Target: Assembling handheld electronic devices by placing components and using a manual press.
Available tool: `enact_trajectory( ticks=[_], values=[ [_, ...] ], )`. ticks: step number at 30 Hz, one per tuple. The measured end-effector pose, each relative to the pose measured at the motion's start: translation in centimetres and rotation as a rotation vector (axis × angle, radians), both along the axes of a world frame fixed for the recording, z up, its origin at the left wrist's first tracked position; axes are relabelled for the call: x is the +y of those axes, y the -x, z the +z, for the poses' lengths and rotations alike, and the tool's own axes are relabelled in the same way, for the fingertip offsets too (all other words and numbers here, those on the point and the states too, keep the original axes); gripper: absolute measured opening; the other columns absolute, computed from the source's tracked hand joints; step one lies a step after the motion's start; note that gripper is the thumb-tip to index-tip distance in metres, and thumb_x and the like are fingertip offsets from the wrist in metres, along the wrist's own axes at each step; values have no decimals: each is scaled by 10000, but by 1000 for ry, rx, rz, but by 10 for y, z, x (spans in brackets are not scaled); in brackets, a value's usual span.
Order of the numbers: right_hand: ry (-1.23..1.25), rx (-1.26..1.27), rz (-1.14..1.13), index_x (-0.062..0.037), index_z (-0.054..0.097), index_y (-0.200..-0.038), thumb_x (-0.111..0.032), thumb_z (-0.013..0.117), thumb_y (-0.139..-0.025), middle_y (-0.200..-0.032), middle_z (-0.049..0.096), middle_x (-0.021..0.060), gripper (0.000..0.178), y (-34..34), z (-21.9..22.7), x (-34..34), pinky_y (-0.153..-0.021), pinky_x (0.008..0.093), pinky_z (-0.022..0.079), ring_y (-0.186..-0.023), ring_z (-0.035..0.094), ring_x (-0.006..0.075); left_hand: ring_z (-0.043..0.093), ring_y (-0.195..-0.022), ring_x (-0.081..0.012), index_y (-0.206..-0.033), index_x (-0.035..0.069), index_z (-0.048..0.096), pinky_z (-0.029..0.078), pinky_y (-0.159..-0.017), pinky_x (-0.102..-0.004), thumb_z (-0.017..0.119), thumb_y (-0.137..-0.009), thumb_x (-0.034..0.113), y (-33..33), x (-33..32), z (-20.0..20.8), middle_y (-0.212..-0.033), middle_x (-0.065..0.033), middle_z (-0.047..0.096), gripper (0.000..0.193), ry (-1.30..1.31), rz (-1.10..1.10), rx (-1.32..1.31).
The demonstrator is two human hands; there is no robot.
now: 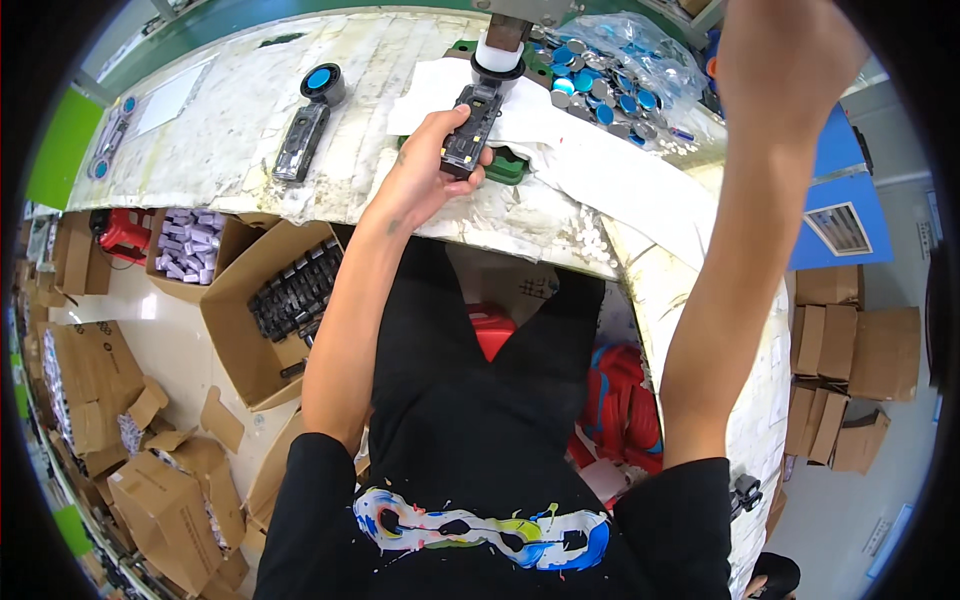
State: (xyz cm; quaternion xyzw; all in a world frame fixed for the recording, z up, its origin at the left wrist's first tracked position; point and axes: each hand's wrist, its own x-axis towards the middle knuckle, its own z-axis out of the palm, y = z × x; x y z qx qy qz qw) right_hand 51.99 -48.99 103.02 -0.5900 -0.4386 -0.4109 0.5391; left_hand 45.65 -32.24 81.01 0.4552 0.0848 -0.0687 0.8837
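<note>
My left hand is closed around a black handheld device with a long body and a round head. Its round head sits directly beneath the white tip of a press, over a white cloth and a green base. My right arm reaches up past the press on the right. Only the blurred back part of my right hand shows at the top edge, so its fingers are hidden. A second black device, with a blue disc in its round head, lies on the bench to the left.
Loose blue and silver discs lie by a clear plastic bag at the back right. Below the bench's left edge stands a cardboard box of black devices, beside a box of lilac parts. A blue bin is at right.
</note>
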Motion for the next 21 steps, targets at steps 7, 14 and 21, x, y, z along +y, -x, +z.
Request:
enact_trajectory(
  ticks=[7, 14, 21],
  values=[
    [-129, -28, 225, -91, 566, -570, -123, 617, -971, -478, 428, -45, 406, -4, -18, 3, -449, 250, 277, -436, 346, 37, 511, -550, -163, -1120, 28, 532, 330, -443, -258, 505, -1049, 360, 1, -4, 6, -816, -150, 655, 341, -4, 36, 32],
    [-55, -72, 139, -81, 577, -597, -139, 625, -981, -496, 433, -47, 392, 25, -10, 1, -453, 239, 294, -435, 346, 40, 523, -557, -180, -1137, 18, 536, 336, -445, -265, 494, -1058, 352, -2, -4, 10, -827, -157, 658, 347, 28, -5, 10],
    [-112, 143, 122, -77, 548, -584, -189, 617, -996, -520, 459, -37, 432, 5, 1, 1, -444, 242, 308, -450, 391, 52, 620, -632, -224, -1197, 29, 562, 472, -552, -311, 507, -1053, 353, 4, 3, 7, -916, -180, 710, 359, 78, -17, 48]
  ],
)
